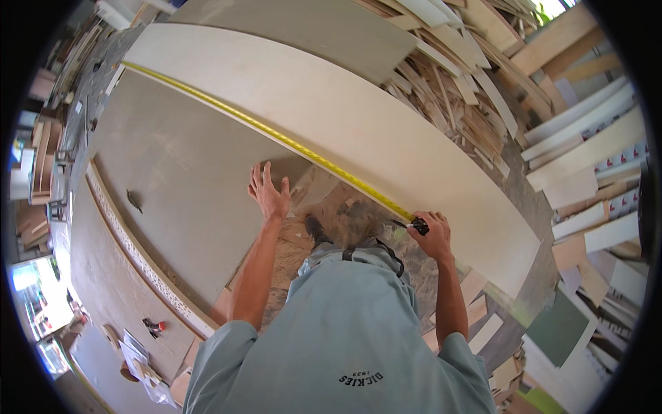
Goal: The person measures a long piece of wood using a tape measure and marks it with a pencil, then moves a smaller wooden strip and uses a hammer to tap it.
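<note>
A yellow tape measure (303, 149) runs out along the near long edge of a long white board (358, 110). Its blade reaches from the board's far left corner to my right hand (433, 234). My right fingers are closed round its dark case, at the board's edge. A thin dark, pointed item sticks out leftward from that hand; its kind is unclear. My left hand (270, 196) hovers with fingers spread, holding nothing. It is nearest the edge of a large grey sheet (172, 165), short of the tape.
A long, narrow strip with a speckled face (145, 255) lies on the left. Beyond it are a red-and-black tool (154, 327) and a roll of tape (110, 336). Wood offcuts (448, 103) pile up at the far right. White panels (586, 124) lean farther right. Sawdust covers the floor at my feet.
</note>
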`<action>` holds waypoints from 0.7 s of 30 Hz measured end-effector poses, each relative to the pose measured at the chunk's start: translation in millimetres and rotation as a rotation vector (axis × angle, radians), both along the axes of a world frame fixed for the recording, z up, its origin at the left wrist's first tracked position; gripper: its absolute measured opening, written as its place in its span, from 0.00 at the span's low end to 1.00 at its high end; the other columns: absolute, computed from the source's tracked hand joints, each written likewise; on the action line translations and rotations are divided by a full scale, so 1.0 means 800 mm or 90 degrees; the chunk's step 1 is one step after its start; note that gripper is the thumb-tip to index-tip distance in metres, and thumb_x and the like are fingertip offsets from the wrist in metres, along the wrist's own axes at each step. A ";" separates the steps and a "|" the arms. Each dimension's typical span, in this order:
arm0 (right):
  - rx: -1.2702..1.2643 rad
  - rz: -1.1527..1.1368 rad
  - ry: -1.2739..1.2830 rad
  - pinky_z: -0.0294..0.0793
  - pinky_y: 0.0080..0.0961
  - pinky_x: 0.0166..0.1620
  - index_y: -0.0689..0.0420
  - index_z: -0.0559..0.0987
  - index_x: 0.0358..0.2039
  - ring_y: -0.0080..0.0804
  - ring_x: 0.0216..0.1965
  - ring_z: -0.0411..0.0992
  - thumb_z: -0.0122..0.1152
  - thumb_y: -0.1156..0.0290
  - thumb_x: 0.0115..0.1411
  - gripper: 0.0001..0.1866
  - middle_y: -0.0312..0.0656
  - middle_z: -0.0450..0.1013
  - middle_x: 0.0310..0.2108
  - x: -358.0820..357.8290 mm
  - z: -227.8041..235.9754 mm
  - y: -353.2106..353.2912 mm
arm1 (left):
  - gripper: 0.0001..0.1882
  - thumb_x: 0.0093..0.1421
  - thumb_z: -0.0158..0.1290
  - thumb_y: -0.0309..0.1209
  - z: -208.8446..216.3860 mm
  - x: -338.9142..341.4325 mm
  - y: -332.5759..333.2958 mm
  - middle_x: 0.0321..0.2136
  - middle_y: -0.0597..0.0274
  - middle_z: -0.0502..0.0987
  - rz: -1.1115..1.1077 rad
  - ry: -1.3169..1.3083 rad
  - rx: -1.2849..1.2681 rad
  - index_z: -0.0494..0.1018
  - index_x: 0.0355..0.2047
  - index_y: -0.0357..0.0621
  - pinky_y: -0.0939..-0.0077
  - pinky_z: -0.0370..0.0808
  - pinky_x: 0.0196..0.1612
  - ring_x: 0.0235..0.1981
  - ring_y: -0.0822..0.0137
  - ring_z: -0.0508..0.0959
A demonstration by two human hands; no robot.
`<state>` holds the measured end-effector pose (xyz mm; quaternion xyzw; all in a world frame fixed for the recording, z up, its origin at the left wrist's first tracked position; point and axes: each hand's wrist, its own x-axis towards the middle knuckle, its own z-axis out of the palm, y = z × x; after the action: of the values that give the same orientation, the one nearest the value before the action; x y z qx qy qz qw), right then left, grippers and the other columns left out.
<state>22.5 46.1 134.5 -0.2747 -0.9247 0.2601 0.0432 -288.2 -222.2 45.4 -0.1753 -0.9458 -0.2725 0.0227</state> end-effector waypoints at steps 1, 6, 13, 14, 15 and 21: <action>0.009 -0.009 -0.008 0.68 0.38 0.48 0.52 0.80 0.39 0.44 0.39 0.71 0.70 0.62 0.46 0.19 0.41 0.77 0.34 0.019 0.000 0.006 | 0.32 0.56 0.59 0.39 0.006 0.017 0.008 0.62 0.51 0.60 -0.016 0.000 0.030 0.64 0.60 0.45 0.45 0.49 0.64 0.65 0.51 0.55; 0.024 -0.067 -0.013 0.68 0.37 0.47 0.51 0.81 0.39 0.40 0.39 0.70 0.73 0.64 0.43 0.20 0.39 0.77 0.34 0.099 -0.004 0.029 | 0.24 0.56 0.59 0.34 0.001 0.141 0.087 0.53 0.51 0.69 -0.057 -0.140 0.208 0.68 0.52 0.43 0.53 0.58 0.59 0.56 0.51 0.65; 0.011 -0.056 -0.021 0.67 0.35 0.45 0.49 0.82 0.42 0.38 0.39 0.70 0.73 0.62 0.43 0.22 0.37 0.76 0.34 0.157 -0.010 0.034 | 0.20 0.61 0.59 0.38 -0.005 0.240 0.166 0.38 0.58 0.77 0.063 -0.577 0.503 0.72 0.44 0.33 0.73 0.73 0.39 0.36 0.68 0.78; 0.016 -0.055 -0.022 0.66 0.36 0.46 0.49 0.82 0.42 0.38 0.39 0.70 0.73 0.61 0.43 0.22 0.37 0.75 0.34 0.160 -0.010 0.034 | 0.19 0.61 0.58 0.38 0.001 0.246 0.173 0.37 0.59 0.78 0.061 -0.610 0.498 0.72 0.42 0.33 0.74 0.73 0.38 0.35 0.69 0.78; 0.021 -0.055 -0.022 0.66 0.36 0.46 0.49 0.82 0.42 0.38 0.40 0.69 0.72 0.61 0.43 0.22 0.37 0.75 0.35 0.162 -0.008 0.034 | 0.19 0.62 0.58 0.38 0.007 0.252 0.180 0.35 0.60 0.78 0.058 -0.642 0.493 0.73 0.41 0.32 0.75 0.73 0.36 0.34 0.71 0.78; 0.039 -0.033 -0.012 0.65 0.36 0.46 0.49 0.81 0.44 0.37 0.41 0.69 0.72 0.60 0.43 0.24 0.37 0.75 0.36 0.160 -0.013 0.035 | 0.17 0.62 0.59 0.38 -0.013 0.262 0.191 0.28 0.62 0.78 0.031 -0.568 0.584 0.75 0.36 0.33 0.78 0.73 0.33 0.29 0.73 0.77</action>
<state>150.7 73.8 123.7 -0.2997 -0.9250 0.2282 0.0500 -78.7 -69.4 35.2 0.0042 -0.6550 -0.6959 -0.2944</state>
